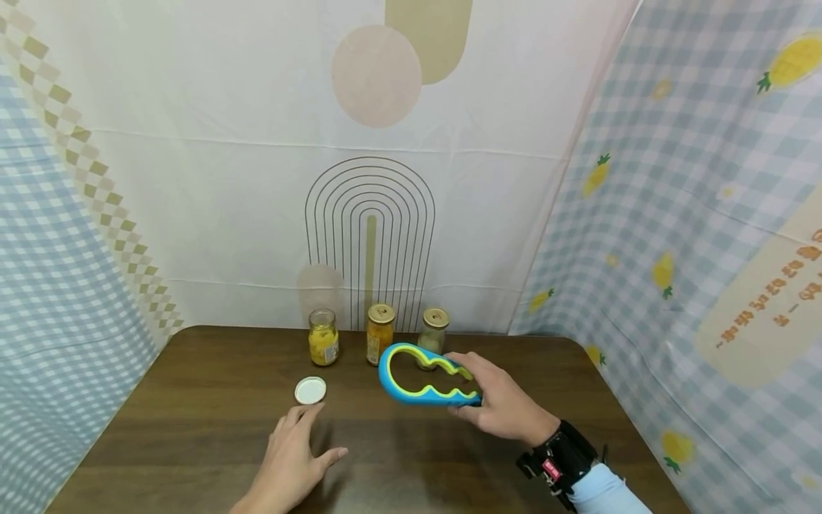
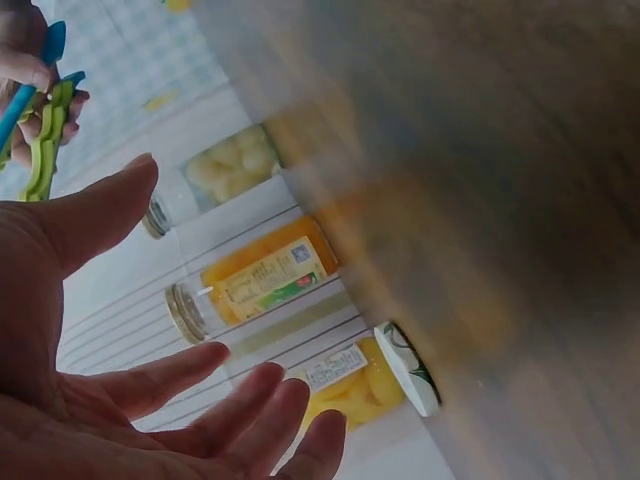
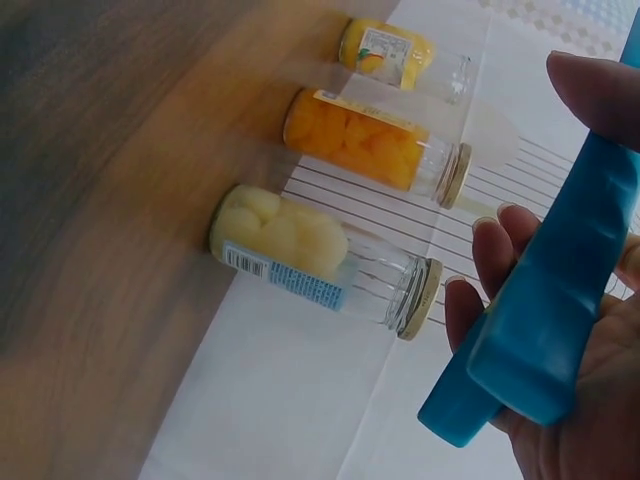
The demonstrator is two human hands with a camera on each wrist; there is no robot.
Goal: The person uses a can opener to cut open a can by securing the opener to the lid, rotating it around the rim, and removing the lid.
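My right hand grips a blue and lime-green jar opener by its handle end, above the table. Behind the opener stands a jar of pale fruit with a gold lid. Left of that jar is one of orange fruit, also capped in gold. A lidless jar of yellow fruit stands furthest left. In front of it a lid lies with its white inside up. Near this lid my left hand hovers, fingers spread and holding nothing, as the left wrist view shows.
The brown wooden table bears everything. A white patterned cloth hangs right behind the jars. Blue checked cloth closes off the right side, and a similar one the left.
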